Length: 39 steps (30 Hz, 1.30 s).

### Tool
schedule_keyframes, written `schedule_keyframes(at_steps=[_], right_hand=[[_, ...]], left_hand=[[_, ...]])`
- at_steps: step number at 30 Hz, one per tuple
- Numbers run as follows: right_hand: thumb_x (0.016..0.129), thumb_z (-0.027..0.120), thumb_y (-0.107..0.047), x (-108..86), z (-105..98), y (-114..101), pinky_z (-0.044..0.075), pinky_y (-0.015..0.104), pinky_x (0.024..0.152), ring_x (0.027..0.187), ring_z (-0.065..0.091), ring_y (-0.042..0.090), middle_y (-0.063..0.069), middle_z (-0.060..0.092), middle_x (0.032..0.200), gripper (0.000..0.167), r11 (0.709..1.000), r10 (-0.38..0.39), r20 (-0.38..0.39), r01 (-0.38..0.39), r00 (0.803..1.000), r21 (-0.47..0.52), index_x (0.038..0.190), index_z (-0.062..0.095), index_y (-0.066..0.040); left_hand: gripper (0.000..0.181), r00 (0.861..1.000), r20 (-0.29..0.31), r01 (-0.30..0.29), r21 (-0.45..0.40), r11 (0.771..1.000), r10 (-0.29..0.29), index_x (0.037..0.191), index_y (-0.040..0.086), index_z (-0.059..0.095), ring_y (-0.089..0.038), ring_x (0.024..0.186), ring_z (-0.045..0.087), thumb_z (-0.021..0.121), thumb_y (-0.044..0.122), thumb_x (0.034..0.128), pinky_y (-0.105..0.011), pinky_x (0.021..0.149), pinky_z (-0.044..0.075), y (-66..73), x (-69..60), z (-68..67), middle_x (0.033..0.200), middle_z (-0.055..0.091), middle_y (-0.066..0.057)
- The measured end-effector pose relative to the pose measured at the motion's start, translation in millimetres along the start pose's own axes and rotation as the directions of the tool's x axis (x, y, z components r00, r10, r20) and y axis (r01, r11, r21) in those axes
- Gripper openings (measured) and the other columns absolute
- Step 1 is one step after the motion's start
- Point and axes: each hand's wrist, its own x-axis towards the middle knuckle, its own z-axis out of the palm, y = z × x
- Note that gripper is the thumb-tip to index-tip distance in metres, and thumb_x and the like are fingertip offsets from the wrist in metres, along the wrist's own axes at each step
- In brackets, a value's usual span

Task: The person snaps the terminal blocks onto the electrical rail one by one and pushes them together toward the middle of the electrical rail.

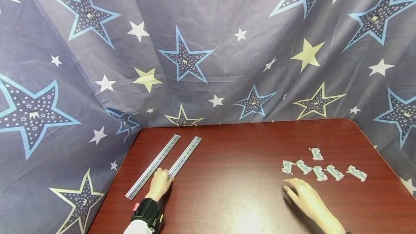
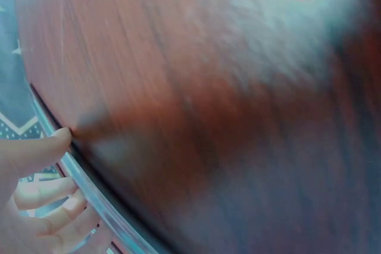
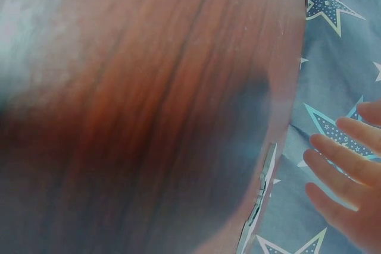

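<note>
Left hand point(image 1: 160, 183) on the rail point(image 1: 185, 156), right hand point(image 1: 307, 198) near the blocks point(image 1: 320, 173).
Your left fingers point(image 2: 47, 191) pinch the rail's near end, its long axis running away and rightward; the other rail point(image 1: 152, 167) lies left. Your right fingers point(image 3: 342, 157) are spread, blocks just beyond; desk point(image 1: 227, 176) contact unclear. Count: two rails, six blocks.

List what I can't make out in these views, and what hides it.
- Head: the near end of the inner slotted rail, covered by the left hand.
- Head: any lettering on the small pale pieces, too small to read.
- Head: the table's near edge, cut off by the bottom edge.
- Right wrist: the rest of the right hand, cut off by the right edge.
</note>
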Motion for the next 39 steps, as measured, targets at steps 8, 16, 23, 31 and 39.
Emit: schedule_keyframes(at_steps=[8,16,23,31,39], right_hand=[[0.077,0.064,-0.012,-1.6,0.7,2.7,0.042,0.045,0.078,0.09,0.059,0.028,0.004,0.063,0.092,0.02,1.0,-0.001,-0.017,0.001,1.0,-0.007,0.096,0.066,-0.006],[0.076,0.065,-0.011,-2.1,-0.7,4.2,0.043,0.044,0.077,0.089,0.059,0.026,0.004,0.063,0.091,0.019,1.0,-0.013,-0.028,0.013,1.0,-0.015,0.095,0.066,-0.006],[0.076,0.065,-0.01,-2.7,-1.3,5.0,0.042,0.045,0.078,0.089,0.059,0.027,0.004,0.063,0.091,0.02,1.0,-0.011,-0.031,0.011,0.999,-0.008,0.095,0.066,-0.005],[0.077,0.063,-0.01,-1.9,-1.6,5.6,0.042,0.045,0.078,0.089,0.059,0.027,0.004,0.063,0.09,0.019,1.0,-0.007,-0.026,0.007,1.0,-0.01,0.095,0.065,-0.005],[0.077,0.064,-0.011,-1.6,-2.3,4.6,0.042,0.044,0.078,0.089,0.059,0.027,0.004,0.063,0.091,0.019,1.0,0.001,-0.02,-0.001,1.0,-0.009,0.095,0.066,-0.005]], left_hand=[[0.02,0.997,0.002,-0.081,0.007,0.997,0.081,0.076,-0.003,0.059,-0.034,0.071,0.05,0.072,0.01,0.0669,-0.046,0.059,0.042,14.1,6.6,7.7,0.072,0.046,-0.013],[0.026,0.986,0.022,-0.162,0.001,0.987,0.162,0.086,-0.004,0.061,-0.03,0.071,0.049,0.072,0.008,0.0662,-0.044,0.058,0.043,30.9,12.0,14.1,0.074,0.046,-0.012],[0.026,0.966,0.034,-0.258,0.001,0.966,0.258,0.086,-0.003,0.062,-0.029,0.072,0.05,0.073,0.009,0.0658,-0.042,0.058,0.043,48.4,16.2,20.0,0.075,0.048,-0.011],[0.025,0.938,0.057,-0.341,-0.022,0.94,0.342,0.086,-0.002,0.061,-0.027,0.073,0.05,0.072,0.01,0.0675,-0.041,0.061,0.042,65.9,19.9,26.2,0.077,0.046,-0.009],[0.023,0.903,0.078,-0.42,-0.044,0.906,0.423,0.084,0.001,0.06,-0.025,0.072,0.048,0.072,0.01,0.0674,-0.04,0.06,0.041,84.5,22.0,30.8,0.077,0.045,-0.008]])
